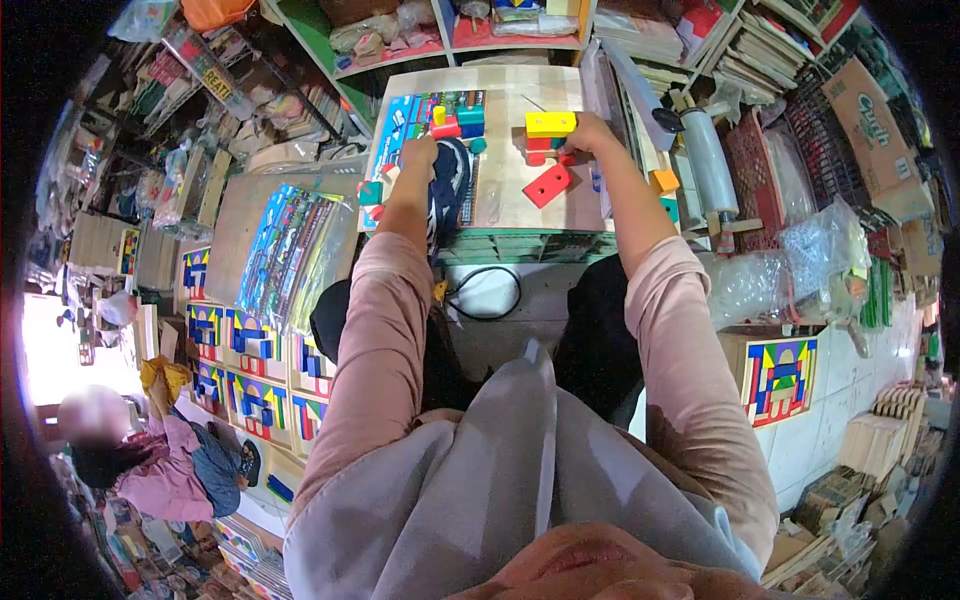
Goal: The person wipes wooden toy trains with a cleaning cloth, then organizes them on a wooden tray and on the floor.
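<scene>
On a pale wooden tabletop (505, 195), my right hand (594, 136) grips the right end of a yellow block (550, 124) with holes. Red pieces sit just below that block, close to my thumb. A loose red block (547, 186) with two dark holes lies nearer to me. My left hand (419, 153) is curled at the left, beside a dark blue cloth (455, 185); whatever its fingers hold is hidden. Just beyond it stands a wooden toy with a yellow peg (438, 116), a red block (445, 129), a blue block (469, 116) and a green wheel (478, 146).
Printed sheets in plastic (290, 250) lie on a board to the left. Boxed block sets (255, 345) stand below them, with another boxed set (778, 378) at right. A plastic roll (708, 165) leans right of the table. Another person (165, 465) sits at lower left.
</scene>
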A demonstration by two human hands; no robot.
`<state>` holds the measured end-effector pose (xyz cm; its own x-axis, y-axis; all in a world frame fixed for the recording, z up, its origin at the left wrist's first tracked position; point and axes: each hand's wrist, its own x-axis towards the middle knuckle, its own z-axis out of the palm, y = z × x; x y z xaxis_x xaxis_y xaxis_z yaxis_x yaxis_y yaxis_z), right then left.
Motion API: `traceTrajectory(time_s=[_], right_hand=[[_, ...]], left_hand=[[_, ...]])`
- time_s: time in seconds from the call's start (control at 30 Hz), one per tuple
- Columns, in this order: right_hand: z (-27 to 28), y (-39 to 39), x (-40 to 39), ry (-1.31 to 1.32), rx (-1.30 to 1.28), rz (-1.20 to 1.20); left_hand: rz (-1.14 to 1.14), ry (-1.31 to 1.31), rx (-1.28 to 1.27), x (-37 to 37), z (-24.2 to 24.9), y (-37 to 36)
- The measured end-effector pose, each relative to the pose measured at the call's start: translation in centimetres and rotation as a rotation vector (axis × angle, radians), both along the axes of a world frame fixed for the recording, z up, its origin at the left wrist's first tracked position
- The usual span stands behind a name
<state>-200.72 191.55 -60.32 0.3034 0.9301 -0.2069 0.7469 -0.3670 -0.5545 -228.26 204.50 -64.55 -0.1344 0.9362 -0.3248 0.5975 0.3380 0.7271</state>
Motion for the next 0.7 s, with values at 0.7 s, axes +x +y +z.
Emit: traceTrajectory(time_s=[0.7], right_hand=[[6.5, -5.7, -13.8, -0.712, -0.353, 0.805]], left_hand=[[-0.721, -0.007, 0.310, -8.8, 15.2, -10.4]])
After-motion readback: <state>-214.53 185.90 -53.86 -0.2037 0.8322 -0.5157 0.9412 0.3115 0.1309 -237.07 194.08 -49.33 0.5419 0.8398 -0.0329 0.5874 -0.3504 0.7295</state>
